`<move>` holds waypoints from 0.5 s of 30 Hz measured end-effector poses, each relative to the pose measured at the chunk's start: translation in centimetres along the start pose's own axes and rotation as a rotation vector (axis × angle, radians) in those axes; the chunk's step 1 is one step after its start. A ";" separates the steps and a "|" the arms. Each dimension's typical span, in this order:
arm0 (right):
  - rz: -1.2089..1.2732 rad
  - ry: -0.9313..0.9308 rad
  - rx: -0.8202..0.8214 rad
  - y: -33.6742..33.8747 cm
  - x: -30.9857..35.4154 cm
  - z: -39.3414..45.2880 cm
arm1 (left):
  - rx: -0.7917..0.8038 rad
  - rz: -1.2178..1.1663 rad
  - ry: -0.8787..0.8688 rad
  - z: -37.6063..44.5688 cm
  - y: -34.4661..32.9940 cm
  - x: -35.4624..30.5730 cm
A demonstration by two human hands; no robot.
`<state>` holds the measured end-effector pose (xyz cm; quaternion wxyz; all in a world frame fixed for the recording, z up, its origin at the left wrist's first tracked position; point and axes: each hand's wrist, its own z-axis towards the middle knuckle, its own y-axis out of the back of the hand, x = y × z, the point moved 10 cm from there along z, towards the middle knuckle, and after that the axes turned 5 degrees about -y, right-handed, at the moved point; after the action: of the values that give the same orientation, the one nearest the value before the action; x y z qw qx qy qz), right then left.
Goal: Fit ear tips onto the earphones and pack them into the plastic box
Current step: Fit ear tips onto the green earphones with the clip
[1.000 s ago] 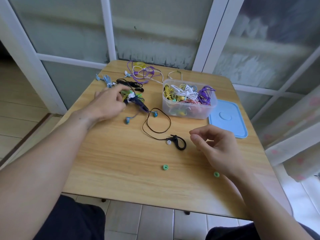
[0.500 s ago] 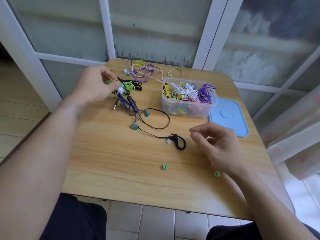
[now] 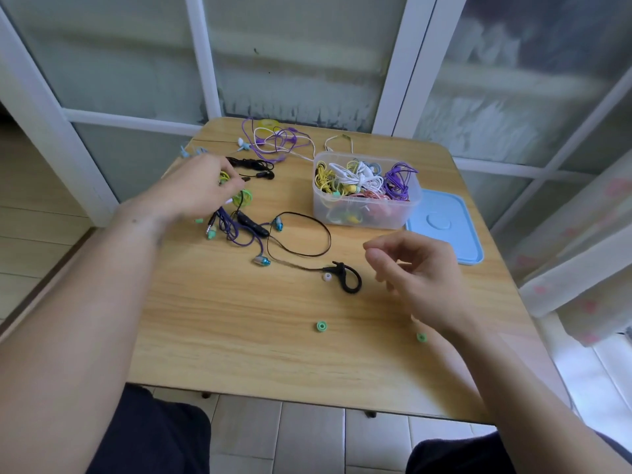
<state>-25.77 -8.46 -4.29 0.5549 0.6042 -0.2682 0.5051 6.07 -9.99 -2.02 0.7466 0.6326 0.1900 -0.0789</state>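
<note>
My left hand (image 3: 191,189) grips a tangle of green and purple earphones (image 3: 239,217) at 10 o'clock on the surface (image 3: 239,336). My right hand (image 3: 420,278) hovers at 3 o'clock, fingers loosely curled, holding nothing. The black ear-hook earphone (image 3: 345,277) lies just left of it. Two green ear tips (image 3: 321,326) lie at 6 o'clock. The plastic box (image 3: 366,213) stands at 1 o'clock, full of earphones.

Lid (image 3: 444,224) right of, seemingly touching, box (image 3: 366,213)
</note>
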 end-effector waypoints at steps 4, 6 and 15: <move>-0.124 0.026 0.061 -3.4 2.9 3.3 | -0.065 -0.138 -0.053 -0.3 0.9 -1.3; -0.188 0.085 0.100 -6.3 5.4 5.3 | -0.033 -0.228 -0.084 -0.6 0.8 -1.8; -0.450 0.276 0.283 -15.5 9.4 11.2 | 0.060 -0.435 -0.086 -0.7 -0.4 -0.6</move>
<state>-5.26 -13.07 -0.54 0.5942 0.6455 0.0234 0.4793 5.27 -9.42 -2.21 0.7004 0.5946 0.2876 -0.2706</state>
